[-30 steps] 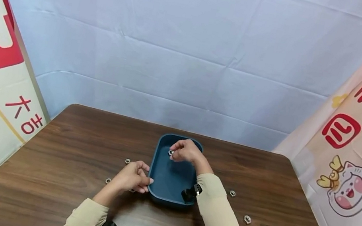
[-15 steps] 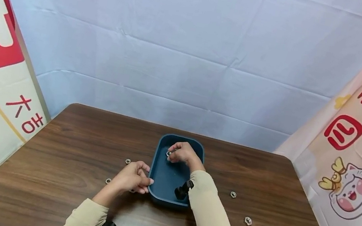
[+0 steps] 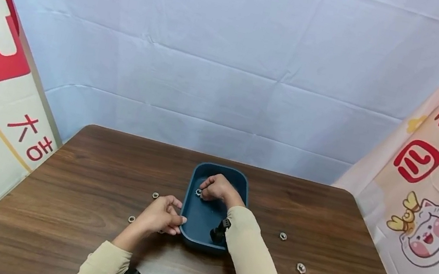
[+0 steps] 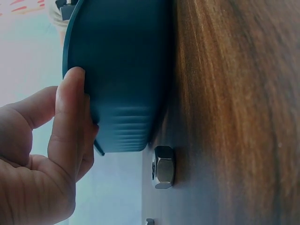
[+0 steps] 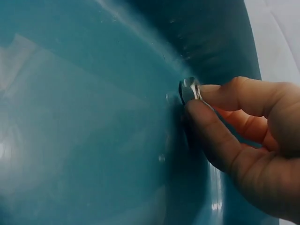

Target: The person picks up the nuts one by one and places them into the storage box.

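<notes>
Over the last second, a person's right hand (image 3: 216,188) has shifted left and slightly toward the wearer inside a dark blue rectangular tray (image 3: 200,222), bringing a silver hex nut (image 5: 191,90) closer to the tray's left wall. This reads as a lowering: the nut is probably nearer the tray's floor now, but it has not been let go, so the handling of this piece seems unfinished.

The right hand grasps the nut between thumb and index finger. The nut lies at the very tips, on the left of the hand in the head view, within the tray's walls. Whether it touches the floor cannot be told.

The left hand (image 3: 161,215) has stayed in place, gripping the tray's left rim, with a fingertip lapping over the edge and other fingers against the outer wall.

The tray stands on a brown wood-grain worktop (image 3: 82,191). Left of it lie a far loose nut (image 3: 156,195), a middle loose nut (image 3: 132,219) and a near loose nut (image 4: 164,167) beside the left hand; two right-side nuts (image 3: 300,268) lie well apart from the tray.
</notes>
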`<move>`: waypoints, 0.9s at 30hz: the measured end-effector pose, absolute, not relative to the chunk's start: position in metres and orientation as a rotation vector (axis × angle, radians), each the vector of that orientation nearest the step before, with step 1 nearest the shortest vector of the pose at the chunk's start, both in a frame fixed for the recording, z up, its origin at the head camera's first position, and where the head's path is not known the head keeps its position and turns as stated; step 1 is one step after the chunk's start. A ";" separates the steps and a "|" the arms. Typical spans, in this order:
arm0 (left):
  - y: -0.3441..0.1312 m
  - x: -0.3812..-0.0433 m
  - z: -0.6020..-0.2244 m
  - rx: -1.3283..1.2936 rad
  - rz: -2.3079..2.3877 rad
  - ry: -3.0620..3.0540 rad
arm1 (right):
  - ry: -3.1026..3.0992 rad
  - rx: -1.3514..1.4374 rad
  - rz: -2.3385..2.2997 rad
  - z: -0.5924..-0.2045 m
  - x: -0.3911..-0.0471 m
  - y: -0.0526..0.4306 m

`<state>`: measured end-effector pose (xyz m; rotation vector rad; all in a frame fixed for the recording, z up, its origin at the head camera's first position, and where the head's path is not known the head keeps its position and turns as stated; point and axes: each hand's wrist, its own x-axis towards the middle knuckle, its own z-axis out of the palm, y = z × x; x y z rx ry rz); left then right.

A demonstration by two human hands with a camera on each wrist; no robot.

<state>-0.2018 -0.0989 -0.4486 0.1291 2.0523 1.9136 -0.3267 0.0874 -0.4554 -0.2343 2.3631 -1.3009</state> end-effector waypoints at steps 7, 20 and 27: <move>-0.100 -0.206 -0.451 0.120 1.897 2.049 | 2.340 -0.250 -1.306 -0.453 -0.328 0.085; -0.099 -0.204 -0.455 0.111 1.903 2.045 | 2.626 -0.511 -0.558 -0.408 -0.306 0.078; -0.101 -0.206 -0.455 0.109 1.895 2.058 | 2.587 -0.519 -0.406 -0.392 -0.297 0.078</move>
